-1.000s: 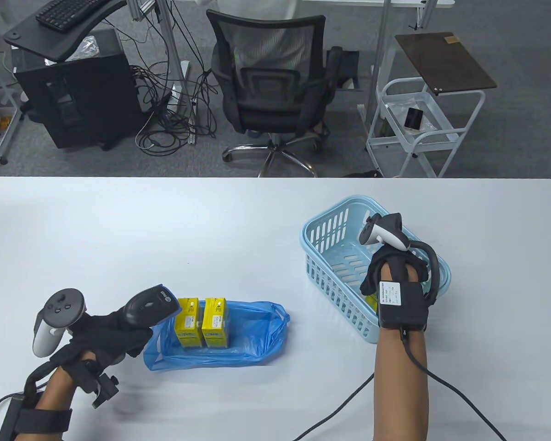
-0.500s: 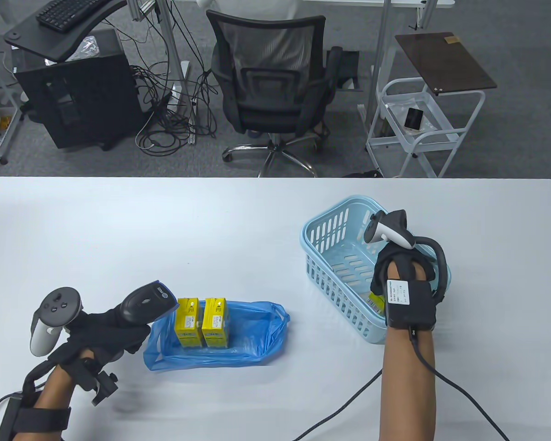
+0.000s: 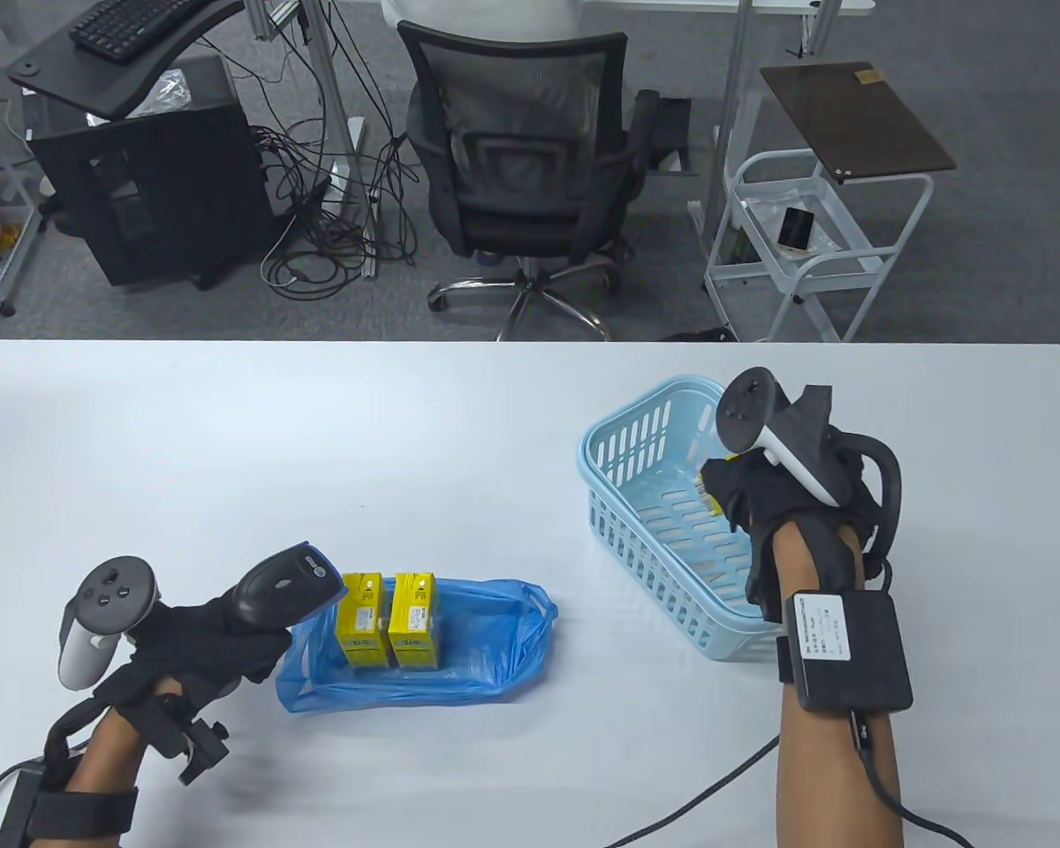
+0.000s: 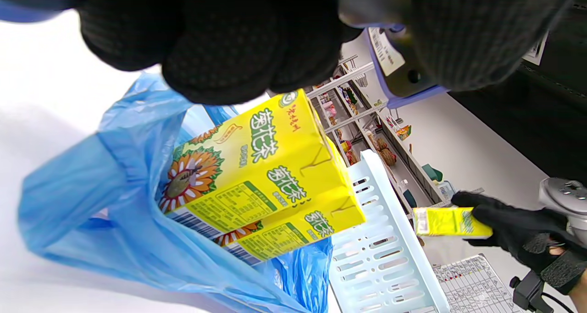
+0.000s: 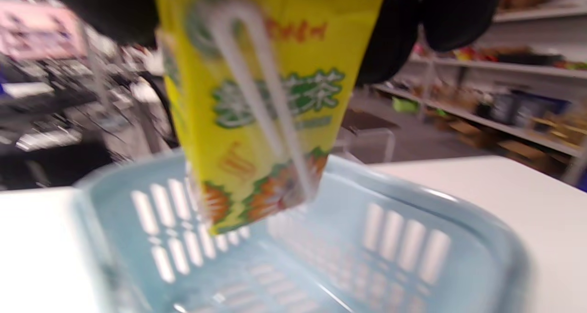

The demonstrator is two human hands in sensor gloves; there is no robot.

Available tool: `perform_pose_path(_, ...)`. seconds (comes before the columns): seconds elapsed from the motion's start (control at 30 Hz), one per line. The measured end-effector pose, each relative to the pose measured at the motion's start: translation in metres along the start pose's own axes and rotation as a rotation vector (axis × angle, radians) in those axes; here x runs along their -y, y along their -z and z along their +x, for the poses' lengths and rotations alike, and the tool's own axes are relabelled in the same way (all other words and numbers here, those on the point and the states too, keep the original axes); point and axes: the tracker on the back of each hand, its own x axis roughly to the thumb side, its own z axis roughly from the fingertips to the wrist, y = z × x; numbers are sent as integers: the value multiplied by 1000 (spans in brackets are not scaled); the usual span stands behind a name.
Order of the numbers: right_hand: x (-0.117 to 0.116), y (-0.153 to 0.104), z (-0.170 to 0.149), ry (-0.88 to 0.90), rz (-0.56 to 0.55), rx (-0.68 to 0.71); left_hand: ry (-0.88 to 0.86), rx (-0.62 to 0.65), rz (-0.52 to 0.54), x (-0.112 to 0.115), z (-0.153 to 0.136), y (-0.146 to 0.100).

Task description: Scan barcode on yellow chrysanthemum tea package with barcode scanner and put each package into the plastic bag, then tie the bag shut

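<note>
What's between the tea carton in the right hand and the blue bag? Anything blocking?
Nothing visible on the bare table between them. The right hand holds the carton over the basket; the bag lies open with two cartons inside. The left hand holds the scanner at the bag's left edge.

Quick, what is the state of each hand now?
Left hand: closed around the barcode scanner.
Right hand: closed on a yellow tea package, over the basket.
</note>
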Motion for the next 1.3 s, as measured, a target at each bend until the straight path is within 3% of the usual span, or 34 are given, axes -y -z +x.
perform_pose_path(0.13,-7,-25,49,6,-99,208,4,11,-7,2,2,-1)
perform_pose_path(0.27,-32,-46,100,113,-177,392,-8,29,-13,3,4,-1)
perform_pose_path(0.47,-74,-52,152,247,-142,476,-23,56,-26,5,7,-2)
perform_pose_path(0.73,-76,-50,171,341,-131,491,-8,70,-93,13,10,2)
perform_pose_path(1.17,-75,-53,179,324,-130,489,78,25,-169,27,8,5)
perform_pose_path(1.3,-77,-56,179,302,-110,489,69,49,-133,27,11,5)
